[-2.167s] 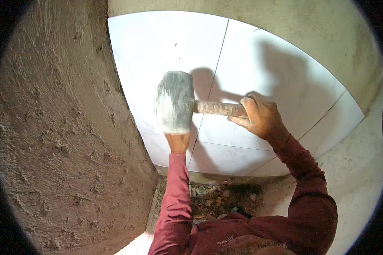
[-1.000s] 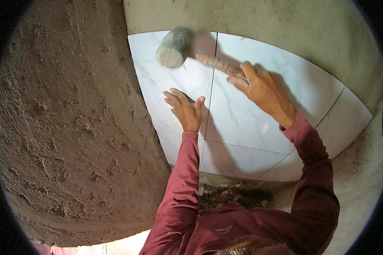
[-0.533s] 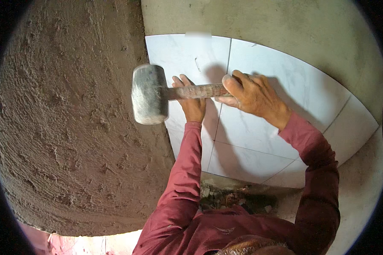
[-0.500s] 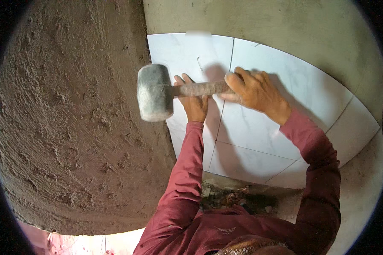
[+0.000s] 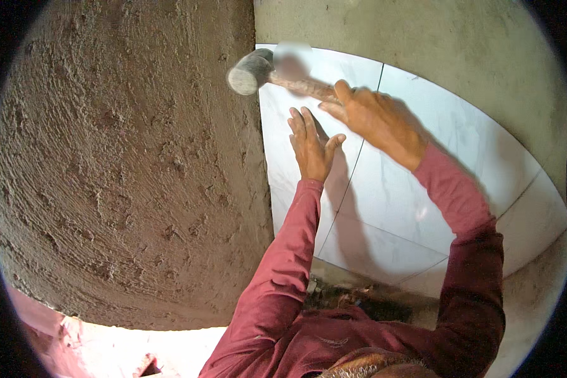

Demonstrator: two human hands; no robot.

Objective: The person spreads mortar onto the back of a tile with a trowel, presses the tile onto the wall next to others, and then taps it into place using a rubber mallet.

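My right hand (image 5: 375,120) is wrapped round the wooden handle of a rubber mallet (image 5: 251,72). The mallet's grey-black head is tilted, close to the upper left part of a white marbled tile (image 5: 280,126); whether it touches the tile I cannot tell. Lower on that same tile lies my left hand (image 5: 312,146), flat, its fingers stretched upward and its thumb out to the right. To the right, across a thin joint, is another large white tile (image 5: 409,176), with my right forearm in front of it.
Rough brown mortar (image 5: 126,170) covers the wall left of the tiles. A smoother grey-green surface (image 5: 447,38) runs above and right of them. Rubble (image 5: 359,296) lies below the tiles, and a bright pinkish area (image 5: 126,346) shows at lower left.
The mallet has gone up the tile and its head has turned. My left hand appears slightly farther right, and the view has shifted, with the tiles now farther right.
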